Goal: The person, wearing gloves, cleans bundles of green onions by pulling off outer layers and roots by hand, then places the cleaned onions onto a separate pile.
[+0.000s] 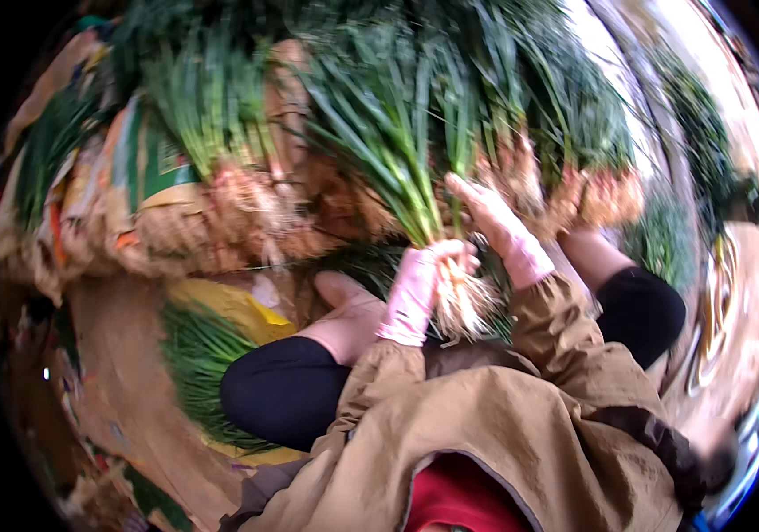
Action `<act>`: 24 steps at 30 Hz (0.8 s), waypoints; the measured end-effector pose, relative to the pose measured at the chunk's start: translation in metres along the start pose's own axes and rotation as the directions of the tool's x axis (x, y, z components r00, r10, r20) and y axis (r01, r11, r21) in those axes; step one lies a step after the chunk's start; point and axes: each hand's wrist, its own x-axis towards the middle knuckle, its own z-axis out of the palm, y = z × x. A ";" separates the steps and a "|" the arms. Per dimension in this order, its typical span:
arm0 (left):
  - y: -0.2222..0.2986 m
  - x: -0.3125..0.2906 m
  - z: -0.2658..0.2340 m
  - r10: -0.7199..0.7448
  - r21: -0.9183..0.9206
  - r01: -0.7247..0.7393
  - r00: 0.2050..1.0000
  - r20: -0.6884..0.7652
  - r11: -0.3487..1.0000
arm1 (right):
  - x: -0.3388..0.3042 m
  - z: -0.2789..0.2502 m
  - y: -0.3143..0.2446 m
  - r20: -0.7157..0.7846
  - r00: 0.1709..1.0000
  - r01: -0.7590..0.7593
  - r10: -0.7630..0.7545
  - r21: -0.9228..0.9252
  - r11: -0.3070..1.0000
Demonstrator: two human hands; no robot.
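Grasping a spring onion bunch (410,191) low on its stems with the left hand (452,254), fingers closed around it, leaves fanning away and roots (465,306) hanging just below the hand toward the lap. Reaching in close beside it with the right hand (490,213), fingertips at a slim green stalk (457,164); impossible, through the blur, to tell a pinch from a touch.

Just beyond the right hand and to its right, lying roots nearest, several more rooted bunches (588,115). Beyond the left hand and to its left, another thick bunch (215,137), likewise roots nearest. Probably already sorted, judging by such even rows; too overlapped to count.

Nearer than the left hand and off to its left, past the black-clad left knee (282,390), a spread of green leaves (197,368) on yellow sheeting (237,306): perhaps finished, perhaps left to do, impossible to say. Well apart to the right of the right hand, more greens (694,124).

Apparently partway through overall, with the held bunch not yet laid down and no tie visible on it.
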 end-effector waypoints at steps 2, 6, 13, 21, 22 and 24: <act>0.013 -0.015 0.016 -0.016 0.036 0.016 1.000 -0.004 0.999 | 0.023 0.017 0.003 0.100 0.994 -0.064 0.039 0.258 0.964; 0.004 -0.008 0.042 0.068 0.068 -0.071 0.996 0.050 0.995 | 0.019 -0.024 0.028 0.089 0.995 -0.026 -0.038 0.620 0.784; -0.037 0.018 0.009 0.142 -0.048 -0.139 0.987 0.079 0.989 | 0.042 -0.039 0.069 -0.324 0.919 0.237 -0.223 0.005 0.971; -0.040 0.021 0.025 0.156 0.083 -0.151 0.986 -0.057 0.985 | 0.033 -0.041 0.069 -0.252 0.828 0.060 -0.501 -0.848 0.527; -0.031 0.020 0.032 0.146 0.062 -0.146 0.989 0.003 0.987 | 0.065 -0.058 0.083 -0.165 0.701 0.117 -0.694 -0.933 0.340; -0.021 -0.002 0.039 0.123 0.024 -0.124 0.992 0.039 0.992 | 0.078 -0.059 0.073 -0.128 0.639 0.131 -0.758 -0.953 0.272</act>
